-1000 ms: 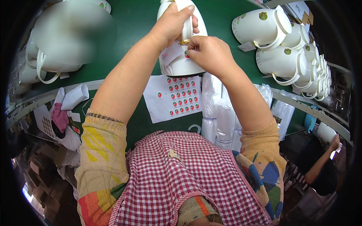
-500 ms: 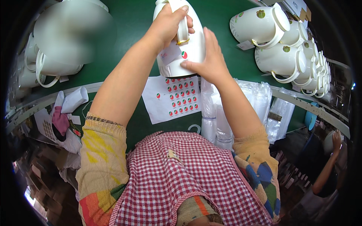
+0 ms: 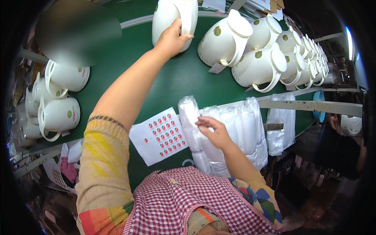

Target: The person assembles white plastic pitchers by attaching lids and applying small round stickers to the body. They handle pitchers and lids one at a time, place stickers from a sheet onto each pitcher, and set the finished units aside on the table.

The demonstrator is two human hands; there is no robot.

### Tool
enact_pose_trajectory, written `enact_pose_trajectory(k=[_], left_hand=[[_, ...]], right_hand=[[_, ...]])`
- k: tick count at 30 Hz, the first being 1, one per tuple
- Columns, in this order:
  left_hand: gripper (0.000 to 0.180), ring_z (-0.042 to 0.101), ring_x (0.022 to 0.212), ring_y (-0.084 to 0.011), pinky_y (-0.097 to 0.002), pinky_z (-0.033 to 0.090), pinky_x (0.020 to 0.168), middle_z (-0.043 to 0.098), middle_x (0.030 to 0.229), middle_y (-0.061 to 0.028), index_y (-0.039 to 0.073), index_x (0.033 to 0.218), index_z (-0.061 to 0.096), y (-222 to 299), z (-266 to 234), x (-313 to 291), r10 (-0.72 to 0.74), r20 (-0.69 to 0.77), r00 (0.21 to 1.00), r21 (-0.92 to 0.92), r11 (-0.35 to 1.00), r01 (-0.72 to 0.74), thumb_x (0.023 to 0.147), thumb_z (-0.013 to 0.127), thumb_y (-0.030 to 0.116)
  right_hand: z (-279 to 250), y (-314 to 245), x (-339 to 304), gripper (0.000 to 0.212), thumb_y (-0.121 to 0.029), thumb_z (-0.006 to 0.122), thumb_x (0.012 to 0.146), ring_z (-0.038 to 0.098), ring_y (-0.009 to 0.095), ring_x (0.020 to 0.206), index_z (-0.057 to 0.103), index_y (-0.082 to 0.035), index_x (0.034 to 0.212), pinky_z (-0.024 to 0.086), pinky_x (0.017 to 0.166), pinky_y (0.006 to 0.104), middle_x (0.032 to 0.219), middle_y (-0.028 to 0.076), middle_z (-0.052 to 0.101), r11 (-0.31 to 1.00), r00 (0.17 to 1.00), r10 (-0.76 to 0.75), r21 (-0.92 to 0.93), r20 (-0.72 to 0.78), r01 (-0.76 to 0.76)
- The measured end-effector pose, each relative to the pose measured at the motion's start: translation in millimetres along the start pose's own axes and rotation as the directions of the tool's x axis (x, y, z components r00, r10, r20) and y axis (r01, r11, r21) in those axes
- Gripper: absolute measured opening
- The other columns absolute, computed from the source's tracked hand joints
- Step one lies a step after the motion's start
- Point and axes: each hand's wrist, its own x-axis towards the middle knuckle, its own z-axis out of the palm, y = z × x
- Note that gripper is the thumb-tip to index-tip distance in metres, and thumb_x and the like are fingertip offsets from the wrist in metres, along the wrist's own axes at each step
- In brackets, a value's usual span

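My left hand (image 3: pixel 170 39) is closed round the handle of a white pitcher (image 3: pixel 166 13) at the top middle, beside the other pitchers; the frame cuts off its upper part. My right hand (image 3: pixel 214 132) is over a pile of clear plastic bags (image 3: pixel 243 121), its fingers bent and a little apart, with the tips at the bag on the left. Whether they have hold of that bag's film is unclear. Left of the bags lies a white sheet of red-and-green round stickers (image 3: pixel 147 150), partly tucked under them.
Rows of white pitchers with green motifs (image 3: pixel 258 68) lie on their sides at right. More white pitchers (image 3: pixel 64 113) are at left. A metal rail (image 3: pixel 313 106) runs along the near edge of the green table (image 3: pixel 164 88). A blue bowl (image 3: pixel 318 105) is at far right.
My right hand has left the pitcher and come down to the plastic bags. With my left hand still on its handle, the pitcher is now beside the right-hand row. The view has shifted.
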Motion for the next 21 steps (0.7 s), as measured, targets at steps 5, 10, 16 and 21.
enact_pose_trajectory(k=[5,10,16,21], left_hand=[[0.043,0.062,0.081,-0.0221,-0.0366,0.049,0.073,0.065,0.088,-0.0135,0.002,0.116,0.050,-55.7,51.6,54.6,0.002,-0.008,1.000,-0.029,1.000,-0.002,0.083,0.070,0.020],[0.036,0.063,0.075,-0.0140,-0.0286,0.050,0.067,0.067,0.086,-0.0092,0.001,0.116,0.051,-53.2,58.1,38.8,0.000,0.036,0.999,-0.066,0.998,0.003,0.086,0.067,0.014],[0.052,0.049,0.123,-0.0240,-0.0346,0.040,0.100,0.052,0.131,-0.0175,0.004,0.136,0.037,-29.3,37.5,-20.4,-0.051,-0.041,0.998,-0.209,0.977,0.041,0.089,0.059,0.003],[0.051,0.043,0.130,-0.0262,-0.0379,0.032,0.108,0.044,0.139,-0.0185,0.000,0.137,0.036,-80.6,-31.4,-204.4,-0.314,0.047,0.948,-0.318,0.895,0.313,0.089,0.052,-0.001]], right_hand=[[-17.9,16.6,-25.8,0.037,-0.009,0.064,0.086,0.061,0.015,0.096,0.058,-0.001,0.122,0.048,0.086,0.0313,0.106,0.009,0.067,0.997,0.999,0.017,0.080,-0.049,-0.013],[-24.0,11.1,-30.6,0.038,-0.007,0.065,0.085,0.062,0.017,0.099,0.058,-0.001,0.122,0.049,0.088,0.0310,0.110,0.011,0.065,0.997,0.999,0.054,0.053,0.010,-0.054],[5.6,-7.0,-27.3,0.039,-0.020,0.065,0.084,0.063,0.024,0.098,0.060,-0.006,0.120,0.049,0.085,0.0338,0.105,0.012,0.065,0.984,0.987,-0.154,-0.078,0.055,0.158],[23.7,3.7,-44.8,0.036,-0.024,0.064,0.084,0.062,0.027,0.093,0.060,-0.005,0.114,0.049,0.083,0.0365,0.104,0.012,0.065,0.969,0.976,-0.180,-0.146,0.124,0.197]])
